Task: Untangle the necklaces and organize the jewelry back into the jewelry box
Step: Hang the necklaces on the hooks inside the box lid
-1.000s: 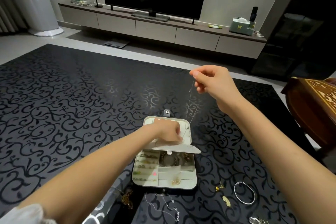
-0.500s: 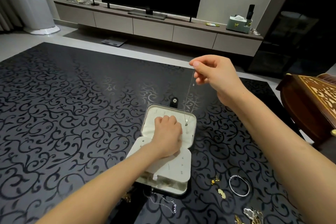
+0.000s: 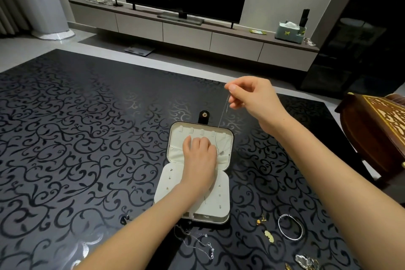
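Step in hand: hanging one freed necklace in the lid of the box.

Right hand is raised above the far right corner of the box, thumb and forefinger pinching the top end of a thin silver chain necklace. The chain drops taut into the lid. Its small pendant lies on the cream lining just beside the left knuckles.

Left hand is knuckles-up on the lid lining with fingers curled under. Cannot tell if it pinches the chain's lower end or only presses the lining; the fingertips are hidden.

The black-edged rectangular jewelry box with cream lining lies open in the middle of the glossy black scroll-patterned surface, with its black snap tab pointing to the far edge. A row of small cream hook tabs runs along the lid's far side. The cream earring panel is folded down over the tray, under the left wrist.

Still loose toward the near edge:
- a tangled silver chain, just at the box's near side
- a silver bangle and small gold pieces, right of the box
- more jewelry at the near right

Task looks early to mid.

Next move, as a judgement: bring the right hand down to seat the chain's top end on one of the right-hand hook tabs, keeping tension so it doesn't kink, while the left steadies the pendant end. Risk: the fine chain slips from the pinch or snags a neighbouring tab.
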Demonstrator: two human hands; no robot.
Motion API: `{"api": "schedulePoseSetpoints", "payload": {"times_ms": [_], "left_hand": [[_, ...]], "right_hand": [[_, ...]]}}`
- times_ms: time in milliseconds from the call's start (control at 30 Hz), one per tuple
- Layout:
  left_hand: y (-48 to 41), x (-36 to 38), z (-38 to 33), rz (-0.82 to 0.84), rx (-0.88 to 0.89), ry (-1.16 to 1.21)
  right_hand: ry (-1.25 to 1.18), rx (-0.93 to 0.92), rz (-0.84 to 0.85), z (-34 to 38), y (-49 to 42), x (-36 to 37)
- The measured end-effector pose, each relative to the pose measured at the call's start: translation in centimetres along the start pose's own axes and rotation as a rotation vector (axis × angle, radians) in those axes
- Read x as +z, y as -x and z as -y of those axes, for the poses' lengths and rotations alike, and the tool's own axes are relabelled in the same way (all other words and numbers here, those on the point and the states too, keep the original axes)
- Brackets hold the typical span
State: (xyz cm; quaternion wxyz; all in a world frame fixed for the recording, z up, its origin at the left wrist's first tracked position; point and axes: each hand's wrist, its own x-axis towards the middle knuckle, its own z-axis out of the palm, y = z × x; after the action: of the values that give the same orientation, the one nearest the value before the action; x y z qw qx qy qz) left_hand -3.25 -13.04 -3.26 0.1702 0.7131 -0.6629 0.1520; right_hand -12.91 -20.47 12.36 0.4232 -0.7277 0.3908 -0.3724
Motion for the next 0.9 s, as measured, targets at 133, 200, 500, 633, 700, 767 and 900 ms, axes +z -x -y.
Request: {"api": "schedulePoseSetpoints", "payload": {"times_ms": [133, 200, 500, 633, 700, 767, 900], "left_hand": [[-0.1, -0.1, -0.2, 0.023, -0.020, 0.011], [0.1, -0.1, -0.1, 0.031, -0.016, 0.008], [-0.1, 0.2, 0.3, -0.007, 0.016, -0.022], [-0.2, 0.2, 0.5, -0.078, 0.079, -0.095], [-0.3, 0.0, 0.4, -0.075, 0.098, -0.134], [-0.3, 0.1, 0.3, -0.070, 0.118, -0.164], [0.0, -0.1, 0.4, -0.101, 0.188, -0.205]], "right_hand": [[0.142, 0.035, 0.030, -1.6, 0.2, 0.3], [0.232, 0.056, 0.055, -2.6, 0.4, 0.4], [0.705, 0.060, 0.150, -5.2, 0.8, 1.7], [0.837, 0.015, 0.141, -6.2, 0.9, 2.0], [0.867, -0.031, 0.096, -6.8, 0.9, 2.1], [0.917, -0.082, 0.047, -7.3, 1.0, 2.3], [0.934, -0.113, -0.014, -8.2, 1.5, 2.6]]}}
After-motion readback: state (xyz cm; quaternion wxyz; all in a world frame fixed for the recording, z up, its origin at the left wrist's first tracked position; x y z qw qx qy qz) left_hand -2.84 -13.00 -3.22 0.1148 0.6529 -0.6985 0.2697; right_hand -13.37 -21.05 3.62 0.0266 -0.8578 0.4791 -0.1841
